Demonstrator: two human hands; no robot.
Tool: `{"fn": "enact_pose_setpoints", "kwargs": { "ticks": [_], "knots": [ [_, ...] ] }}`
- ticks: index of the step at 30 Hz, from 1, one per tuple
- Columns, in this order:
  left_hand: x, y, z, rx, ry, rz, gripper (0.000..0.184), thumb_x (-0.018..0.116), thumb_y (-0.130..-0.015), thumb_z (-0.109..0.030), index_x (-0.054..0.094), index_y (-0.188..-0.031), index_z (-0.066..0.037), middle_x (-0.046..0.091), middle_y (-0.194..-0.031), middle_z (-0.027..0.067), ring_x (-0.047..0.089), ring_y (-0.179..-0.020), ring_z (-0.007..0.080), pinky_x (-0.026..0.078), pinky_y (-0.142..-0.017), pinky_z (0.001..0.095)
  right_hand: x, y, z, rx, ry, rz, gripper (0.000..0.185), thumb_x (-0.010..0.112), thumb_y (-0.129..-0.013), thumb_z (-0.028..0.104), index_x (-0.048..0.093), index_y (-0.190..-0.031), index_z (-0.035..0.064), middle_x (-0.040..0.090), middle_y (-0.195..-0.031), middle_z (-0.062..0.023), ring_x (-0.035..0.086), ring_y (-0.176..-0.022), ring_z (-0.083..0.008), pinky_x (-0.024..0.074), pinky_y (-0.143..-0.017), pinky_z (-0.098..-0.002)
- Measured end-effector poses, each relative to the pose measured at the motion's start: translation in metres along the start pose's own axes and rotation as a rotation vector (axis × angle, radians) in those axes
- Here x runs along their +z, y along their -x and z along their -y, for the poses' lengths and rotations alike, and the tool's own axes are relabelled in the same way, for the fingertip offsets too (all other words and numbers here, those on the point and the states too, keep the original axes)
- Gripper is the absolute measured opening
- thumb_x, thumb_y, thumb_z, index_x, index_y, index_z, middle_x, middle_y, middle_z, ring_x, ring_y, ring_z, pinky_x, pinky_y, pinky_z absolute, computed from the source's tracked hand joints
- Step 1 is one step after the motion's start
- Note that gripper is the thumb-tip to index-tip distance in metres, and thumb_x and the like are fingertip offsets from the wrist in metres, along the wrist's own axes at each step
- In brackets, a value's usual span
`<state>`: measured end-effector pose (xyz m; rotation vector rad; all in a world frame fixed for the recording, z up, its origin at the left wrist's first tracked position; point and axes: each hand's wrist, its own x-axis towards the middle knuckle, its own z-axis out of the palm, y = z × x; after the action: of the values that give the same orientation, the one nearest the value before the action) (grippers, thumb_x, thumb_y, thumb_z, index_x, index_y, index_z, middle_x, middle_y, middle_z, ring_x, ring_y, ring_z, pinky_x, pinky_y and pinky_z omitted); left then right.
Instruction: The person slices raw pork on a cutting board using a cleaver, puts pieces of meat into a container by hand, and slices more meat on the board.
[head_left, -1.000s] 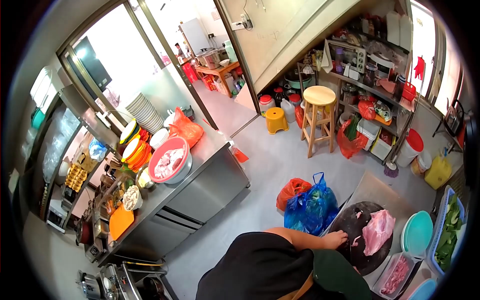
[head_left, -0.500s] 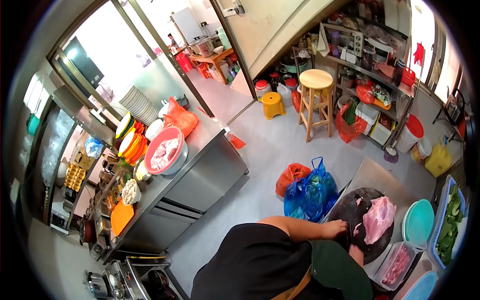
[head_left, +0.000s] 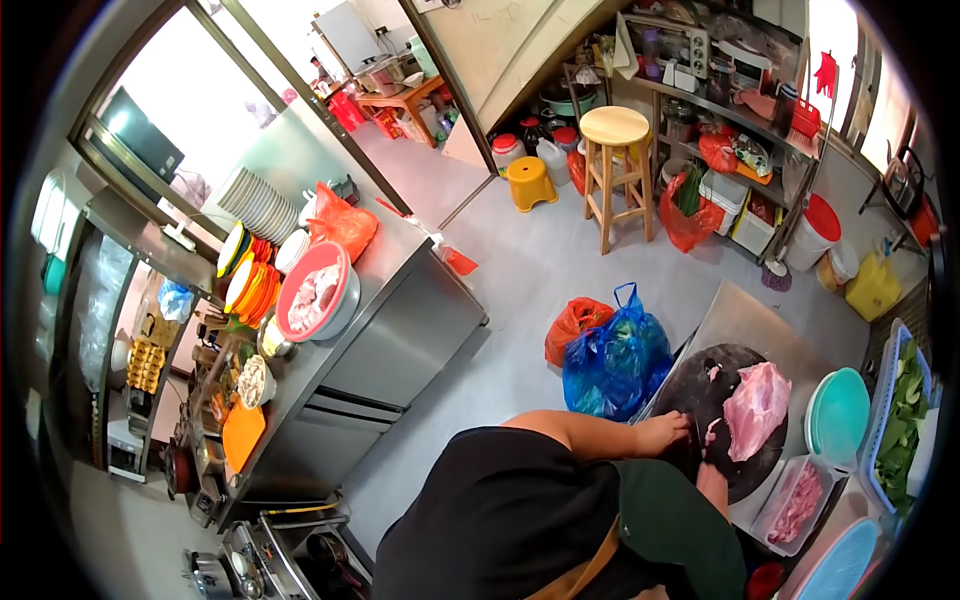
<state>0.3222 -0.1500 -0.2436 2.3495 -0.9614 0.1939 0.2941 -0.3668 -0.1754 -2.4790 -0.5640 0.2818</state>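
Observation:
A large piece of raw meat (head_left: 756, 412) lies on the round dark chopping board (head_left: 735, 362), with small meat scraps beside it. At the board's near-left edge is my left hand (head_left: 662, 433), its fingers curled in around something dark that I cannot make out against the board. My right hand (head_left: 712, 482) is at the board's lower edge, close to a thin strip of meat; its fingers are blurred and partly hidden. A clear plastic tub (head_left: 795, 505) of cut meat stands beside the board. My dark green apron (head_left: 672, 520) covers part of the view.
Teal basins (head_left: 838, 415) and a blue basket (head_left: 890, 440) of green leaves stand right of the board. Blue (head_left: 617, 362) and red bags (head_left: 578, 328) sit on the floor. Across the floor is a steel counter (head_left: 385, 340) with a pink basin (head_left: 300, 325) of meat. A wooden stool (head_left: 615, 128) stands behind.
The whole view has shifted, so the board and floor things appear slightly higher. My right hand shows a little more; both hands stay at the board, and the large meat piece has not visibly moved.

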Motion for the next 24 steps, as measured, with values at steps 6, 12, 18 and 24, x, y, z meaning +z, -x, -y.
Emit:
{"fn": "enact_pose_setpoints", "kwargs": {
  "ticks": [6,12,18,24],
  "knots": [
    [-0.009,-0.005,0.0,-0.005,0.059,-0.074,0.02,0.054,-0.076,-0.017,0.06,-0.091,-0.006,0.053,-0.098,0.0101,0.049,-0.089,0.0272,0.042,-0.078,0.0342,0.011,-0.027,0.0,-0.101,0.269,0.118,0.017,0.038,-0.087,0.01,0.051,-0.088,-0.0018,0.056,-0.082,-0.0229,0.057,-0.078,-0.0394,0.0452,-0.068,-0.0478],
    [-0.01,-0.002,0.0,0.075,0.29,-0.203,0.016,0.056,-0.075,-0.011,0.06,-0.09,-0.008,0.052,-0.097,0.0089,0.049,-0.091,0.0285,0.044,-0.078,0.0349,-0.018,0.038,-0.015,0.164,0.051,0.088,0.032,0.033,-0.093,0.02,0.052,-0.078,-0.0022,0.054,-0.073,-0.0267,0.052,-0.075,-0.0468,0.0409,-0.064,-0.0505],
    [-0.007,-0.002,0.004,-0.1,0.179,-0.077,0.018,0.058,-0.073,-0.017,0.062,-0.088,-0.006,0.054,-0.097,0.0119,0.051,-0.086,0.0298,0.045,-0.075,0.0361,0.013,-0.047,0.019,0.026,-0.075,-0.039,0.034,0.036,-0.094,0.019,0.053,-0.077,-0.0044,0.055,-0.075,-0.0298,0.053,-0.075,-0.0472,0.0415,-0.065,-0.0515],
    [-0.012,0.0,0.001,0.0,0.234,-0.25,0.009,0.06,-0.073,-0.016,0.058,-0.071,-0.007,0.053,-0.081,0.009,0.051,-0.081,0.0286,0.044,-0.07,0.0369,0.015,0.007,-0.031,0.073,0.164,0.14,0.029,0.036,-0.093,0.018,0.052,-0.079,-0.0027,0.055,-0.078,-0.0283,0.053,-0.075,-0.0448,0.0421,-0.065,-0.0488]
  ]
}}
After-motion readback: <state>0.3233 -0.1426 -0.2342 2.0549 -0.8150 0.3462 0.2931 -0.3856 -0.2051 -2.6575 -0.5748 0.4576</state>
